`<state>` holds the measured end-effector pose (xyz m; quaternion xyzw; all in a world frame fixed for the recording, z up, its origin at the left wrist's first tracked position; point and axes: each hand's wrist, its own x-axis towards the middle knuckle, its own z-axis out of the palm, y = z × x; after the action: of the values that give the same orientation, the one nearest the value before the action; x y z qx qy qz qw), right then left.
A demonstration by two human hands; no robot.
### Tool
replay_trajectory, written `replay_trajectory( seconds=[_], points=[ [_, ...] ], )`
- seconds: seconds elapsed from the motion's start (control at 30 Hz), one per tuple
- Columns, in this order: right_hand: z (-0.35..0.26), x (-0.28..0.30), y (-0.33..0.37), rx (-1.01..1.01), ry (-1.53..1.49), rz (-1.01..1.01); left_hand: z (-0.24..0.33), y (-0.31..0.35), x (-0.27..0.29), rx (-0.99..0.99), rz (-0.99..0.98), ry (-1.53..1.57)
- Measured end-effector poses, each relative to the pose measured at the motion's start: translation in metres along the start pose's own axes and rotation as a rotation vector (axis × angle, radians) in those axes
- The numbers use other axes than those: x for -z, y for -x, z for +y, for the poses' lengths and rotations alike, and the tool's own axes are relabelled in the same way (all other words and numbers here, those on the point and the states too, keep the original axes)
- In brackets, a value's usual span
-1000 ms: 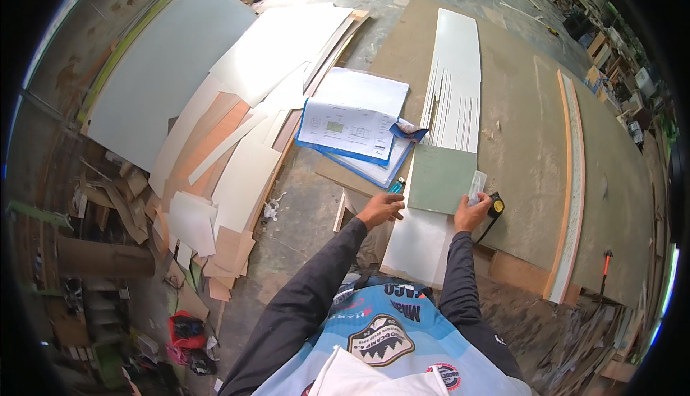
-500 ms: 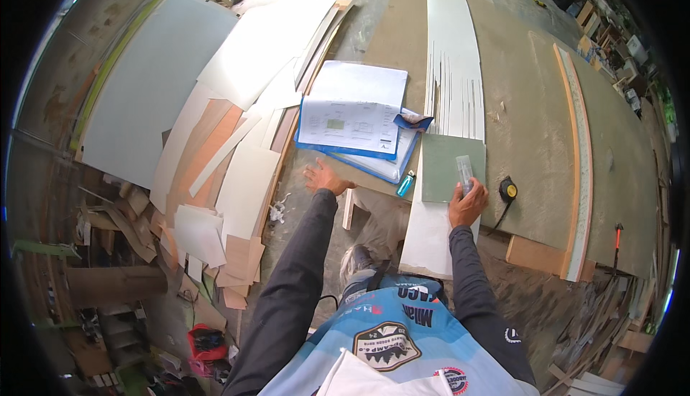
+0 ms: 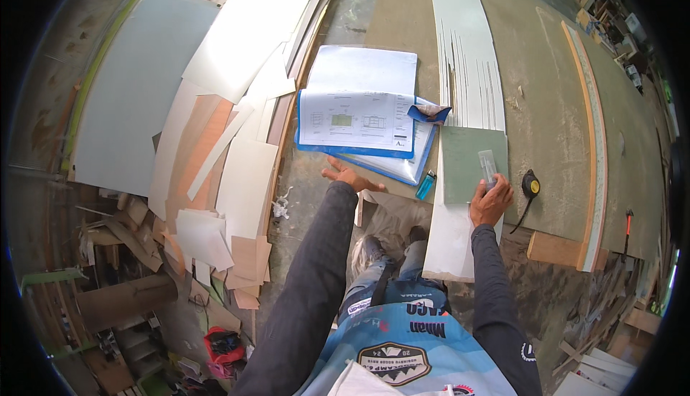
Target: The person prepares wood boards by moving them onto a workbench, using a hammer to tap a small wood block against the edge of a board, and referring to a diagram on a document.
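My right hand (image 3: 491,202) holds a small clear tube-like object (image 3: 487,166) against a green square panel (image 3: 473,153) that lies on a long white strip (image 3: 460,72). Stretched forward with its fingers spread, my left hand (image 3: 347,176) hovers just below a stack of paper drawings on blue folders (image 3: 357,119) and holds nothing. A blue lighter (image 3: 425,184) lies between the two hands. A black tape measure (image 3: 530,183) sits right of my right hand.
A large brown board (image 3: 546,94) carries the strip and papers, with a wood-edged strip (image 3: 591,144) at its right. Several white and tan laminate offcuts (image 3: 230,152) pile at the left beside a grey sheet (image 3: 133,94). A red-handled tool (image 3: 627,223) lies far right.
My left hand has left the green panel's lower left corner and swung left and forward toward the papers. My right hand now holds the clear object on the panel.
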<state>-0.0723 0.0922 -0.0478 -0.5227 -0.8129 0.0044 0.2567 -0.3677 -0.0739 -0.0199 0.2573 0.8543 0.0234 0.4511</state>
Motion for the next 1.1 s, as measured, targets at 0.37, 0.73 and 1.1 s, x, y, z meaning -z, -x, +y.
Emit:
replay_trajectory(
  seconds=[0.37, 0.73, 1.1],
  points=[
    [-0.008, -0.002, -0.003, 0.021, 0.039, 0.007, -0.034, -0.049, -0.034, 0.072, 0.068, 0.001],
    [-0.007, -0.003, -0.004, 0.021, 0.062, 0.0, -0.034, -0.054, -0.037, 0.078, 0.044, -0.089],
    [-0.009, -0.003, -0.004, 0.028, 0.057, 0.01, -0.04, -0.057, -0.043, 0.038, 0.083, -0.118]
  ],
)
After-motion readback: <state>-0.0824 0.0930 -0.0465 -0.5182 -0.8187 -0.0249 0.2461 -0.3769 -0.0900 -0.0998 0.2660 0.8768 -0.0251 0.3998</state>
